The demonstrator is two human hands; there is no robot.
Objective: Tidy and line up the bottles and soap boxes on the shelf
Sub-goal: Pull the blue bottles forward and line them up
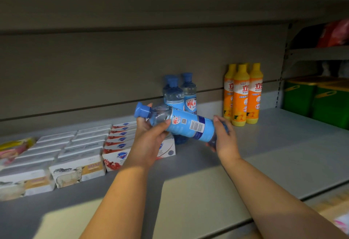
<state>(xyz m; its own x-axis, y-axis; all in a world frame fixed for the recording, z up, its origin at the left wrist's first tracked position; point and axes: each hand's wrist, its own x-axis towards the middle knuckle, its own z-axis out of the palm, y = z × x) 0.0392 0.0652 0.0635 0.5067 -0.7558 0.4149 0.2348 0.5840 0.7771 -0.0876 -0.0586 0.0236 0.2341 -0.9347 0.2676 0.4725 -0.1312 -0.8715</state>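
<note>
Left hand (pixel 149 141) gripping the neck, right hand (pixel 225 139) clasping the base, stand the blue-capped clear plastic bottle (pixel 188 125) upright (label forward) beside its standing twins (pixel 174 95).

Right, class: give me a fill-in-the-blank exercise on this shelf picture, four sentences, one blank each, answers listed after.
1. The held bottle, gripped by the left hand and the right hand, has a cap coloured ____.
2. That cap points to the ____.
3. The orange bottles stand to the ____ of the upright blue bottles.
4. The far-right boxes are coloured ____.

Missing words: blue; left; right; green.
</note>
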